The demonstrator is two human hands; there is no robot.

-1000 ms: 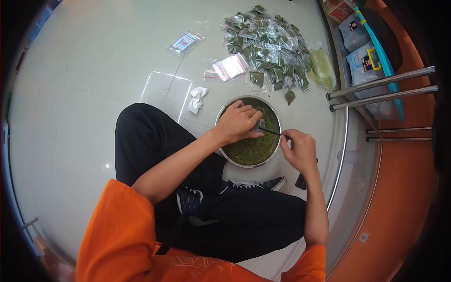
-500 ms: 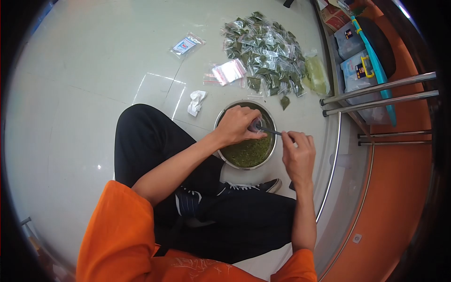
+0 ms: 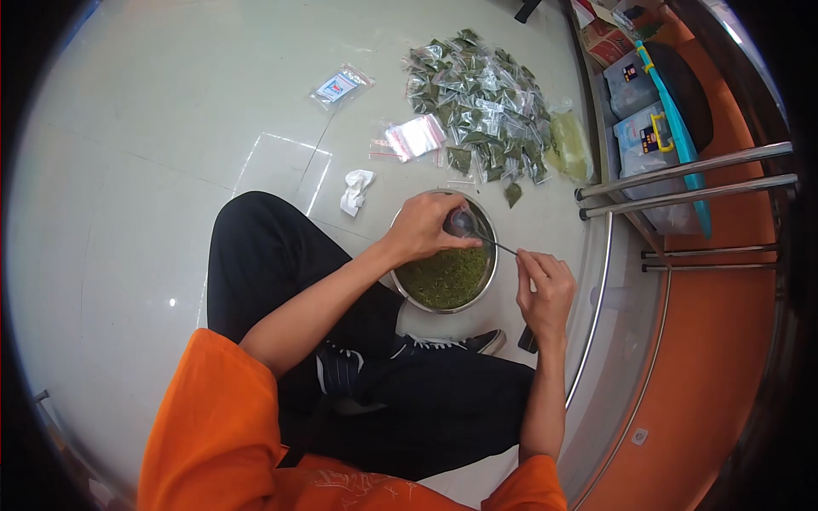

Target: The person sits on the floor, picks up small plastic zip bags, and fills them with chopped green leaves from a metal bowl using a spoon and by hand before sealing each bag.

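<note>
Over a round metal bowl point(image 3: 454, 308) of chopped green leaves point(image 3: 443, 277), my left hand point(image 3: 426, 226) grips a small clear plastic bag point(image 3: 461, 222) between thumb and fingers, its mouth held apart. My right hand point(image 3: 545, 285) pinches the end of a thin dark spoon point(image 3: 503, 247). The spoon's far end reaches to the bag, and its tip is hard to make out there. Beyond the bowl lies a large pile of small clear bags filled with green leaves point(image 3: 481, 102).
Flat empty bags point(image 3: 415, 138), a labelled packet point(image 3: 339, 86) and a crumpled tissue point(image 3: 356, 192) lie on the tiled floor. A larger yellowish-green bag point(image 3: 571, 145) sits beside the pile. Metal rails point(image 3: 682, 175) and storage boxes point(image 3: 643, 132) stand at the right.
My right hand has shifted slightly down, tilting the spoon handle more steeply. My left hand has turned a little, showing more of the bag.
</note>
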